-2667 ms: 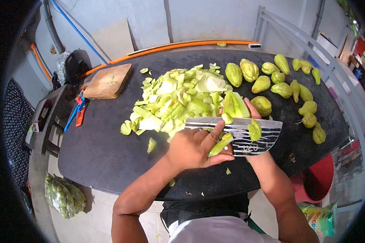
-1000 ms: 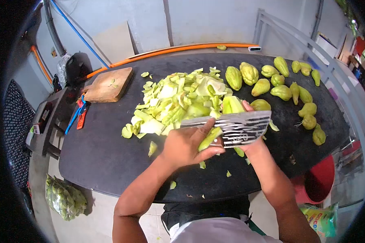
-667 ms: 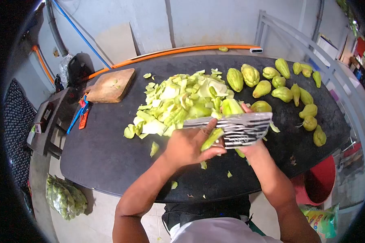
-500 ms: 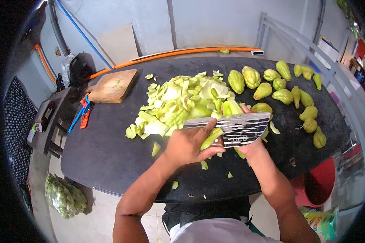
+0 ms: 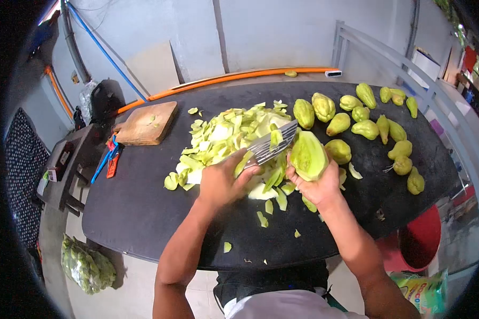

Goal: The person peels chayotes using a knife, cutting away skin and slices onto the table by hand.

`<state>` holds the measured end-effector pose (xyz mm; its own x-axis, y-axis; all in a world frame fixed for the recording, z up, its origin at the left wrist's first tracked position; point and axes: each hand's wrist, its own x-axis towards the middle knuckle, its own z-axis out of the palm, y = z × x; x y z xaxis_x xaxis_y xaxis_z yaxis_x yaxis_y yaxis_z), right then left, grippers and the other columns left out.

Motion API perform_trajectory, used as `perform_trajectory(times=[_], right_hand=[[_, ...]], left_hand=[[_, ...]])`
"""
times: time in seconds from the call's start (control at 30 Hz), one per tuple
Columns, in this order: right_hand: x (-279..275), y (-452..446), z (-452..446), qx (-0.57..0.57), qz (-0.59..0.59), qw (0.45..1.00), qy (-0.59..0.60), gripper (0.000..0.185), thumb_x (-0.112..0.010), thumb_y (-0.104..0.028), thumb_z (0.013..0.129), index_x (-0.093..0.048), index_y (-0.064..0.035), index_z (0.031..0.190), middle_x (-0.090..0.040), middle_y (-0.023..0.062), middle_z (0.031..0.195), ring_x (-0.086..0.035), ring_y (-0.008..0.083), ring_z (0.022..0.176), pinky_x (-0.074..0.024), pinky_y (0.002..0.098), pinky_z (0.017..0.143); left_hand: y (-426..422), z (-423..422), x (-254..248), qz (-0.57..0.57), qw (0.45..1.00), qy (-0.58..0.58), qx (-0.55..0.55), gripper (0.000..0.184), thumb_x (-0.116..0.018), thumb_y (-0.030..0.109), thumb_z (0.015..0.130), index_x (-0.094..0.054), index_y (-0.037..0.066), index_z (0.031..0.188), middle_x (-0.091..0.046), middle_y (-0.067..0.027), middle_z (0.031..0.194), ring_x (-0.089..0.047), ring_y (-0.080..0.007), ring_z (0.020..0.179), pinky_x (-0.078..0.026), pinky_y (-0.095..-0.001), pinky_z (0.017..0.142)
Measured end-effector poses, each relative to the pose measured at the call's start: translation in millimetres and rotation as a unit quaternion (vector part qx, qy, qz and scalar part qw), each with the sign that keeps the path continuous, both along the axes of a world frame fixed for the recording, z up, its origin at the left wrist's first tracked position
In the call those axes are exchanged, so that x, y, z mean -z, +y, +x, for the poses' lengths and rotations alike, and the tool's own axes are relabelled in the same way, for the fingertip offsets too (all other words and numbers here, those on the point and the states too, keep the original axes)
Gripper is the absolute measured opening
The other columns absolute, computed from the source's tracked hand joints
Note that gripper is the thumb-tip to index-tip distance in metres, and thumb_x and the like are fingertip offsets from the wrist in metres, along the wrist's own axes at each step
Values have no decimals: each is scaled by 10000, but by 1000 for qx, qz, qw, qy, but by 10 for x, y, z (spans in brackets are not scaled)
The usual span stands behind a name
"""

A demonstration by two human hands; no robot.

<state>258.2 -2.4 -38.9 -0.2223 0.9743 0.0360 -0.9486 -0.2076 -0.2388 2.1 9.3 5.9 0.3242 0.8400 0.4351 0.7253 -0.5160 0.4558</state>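
Note:
My left hand is closed around the handle of a broad kitchen knife, its blade slanting up to the right with bits of green peel stuck on it. In my right hand I grip a partly peeled chayote, its pale cut face turned toward me. The blade's tip end is close to the chayote's upper left side; I cannot tell whether they touch. Behind the knife lies a heap of peelings and pale cut pieces. Loose peel scraps are scattered on the table in front of my hands.
Several unpeeled chayotes sit along the right of the dark table. A wooden chopping board lies at the left rear, beside a blue and red tool. A red bucket stands below on the right, a bag of greens on the left floor.
The knife has moved away from in front of my right hand, up and left, its blade now tilted. The chayote now shows with its cut face toward me.

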Motion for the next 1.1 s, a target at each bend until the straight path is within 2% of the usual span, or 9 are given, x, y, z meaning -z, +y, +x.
perform_trajectory(times=[0.07, 0.17, 0.27, 0.3, 0.33, 0.43, 0.5, 0.9, 1.1], right_hand=[[-46, -14, -26, 63, -53, 992, -98, 454, -428, -468, 1004, -571, -140, 1282, -632, 100, 1226, -613, 300, 1104, -523, 572, 893], [-236, -97, -89, 66, -89, 991, -76, 494, -440, -497, 1000, -562, -127, 1305, -627, 127, 1239, -608, 320, 1126, -521, 556, 938], [-83, -60, -47, 4, -87, 995, -53, 543, -454, -518, 996, -549, -98, 1328, -620, 152, 1266, -595, 325, 1169, -503, 515, 1001], [-36, -64, -42, -54, 38, 998, -21, 569, -466, -522, 990, -538, -76, 1336, -632, 160, 1268, -599, 313, 1180, -477, 479, 1049], [-43, -107, -77, 4, -14, 998, -58, 541, -455, -504, 1003, -553, -75, 1317, -649, 166, 1246, -618, 294, 1161, -470, 465, 1057], [68, -89, -104, 33, 1, 998, -60, 510, -337, -388, 1067, -547, 11, 1305, -639, 201, 1237, -613, 313, 1156, -456, 457, 1082], [69, -51, -116, 39, 27, 993, -106, 515, -345, -392, 1062, -544, 19, 1300, -642, 213, 1202, -619, 325, 1134, -472, 458, 1063], [-42, -63, -162, -25, 32, 998, -45, 525, -383, -418, 1046, -571, 7, 1288, -658, 190, 1189, -632, 320, 1111, -483, 463, 1042], [14, -82, -114, -5, 6, 997, -74, 509, -377, -408, 1052, -567, -16, 1314, -654, 187, 1221, -626, 301, 1135, -472, 451, 1058]], left_hand=[[-18, 28, 34, 11, 999, -35, 29, 622, -725, 481, 876, -640, 47, 1312, -730, -216, 908, -747, -331, 826, -569, -379, 741], [-78, 124, 80, 78, 992, -50, 84, 641, -746, 468, 862, -629, 39, 1323, -731, -207, 893, -745, -329, 797, -573, -384, 738], [-278, 248, 16, 168, 975, 60, 130, 771, -780, 547, 790, -624, 1, 1312, -715, -147, 792, -728, -284, 688, -573, -378, 671], [-291, 291, 50, 217, 961, 59, 159, 830, -784, 594, 750, -630, -12, 1296, -690, -114, 733, -706, -256, 623, -563, -356, 626], [-319, 330, 35, 252, 949, 70, 177, 838, -796, 590, 741, -633, -25, 1286, -684, -106, 723, -693, -242, 605, -557, -348, 610], [-381, 408, 3, 278, 937, 67, 200, 841, -810, 579, 728, -635, -25, 1287, -672, -85, 716, -666, -221, 580, -540, -341, 577], [-363, 439, 43, 310, 926, 49, 211, 848, -814, 578, 721, -634, -23, 1291, -653, -63, 698, -644, -202, 559, -526, -332, 555], [-423, 443, 22, 298, 925, 74, 223, 881, -808, 604, 696, -635, -14, 1300, -572, -27, 631, -595, -172, 516, -493, -313, 506], [-306, 393, 59, 313, 923, 52, 219, 871, -770, 589, 757, -592, -31, 1342, -561, -40, 631, -582, -205, 514, -489, -346, 482]])
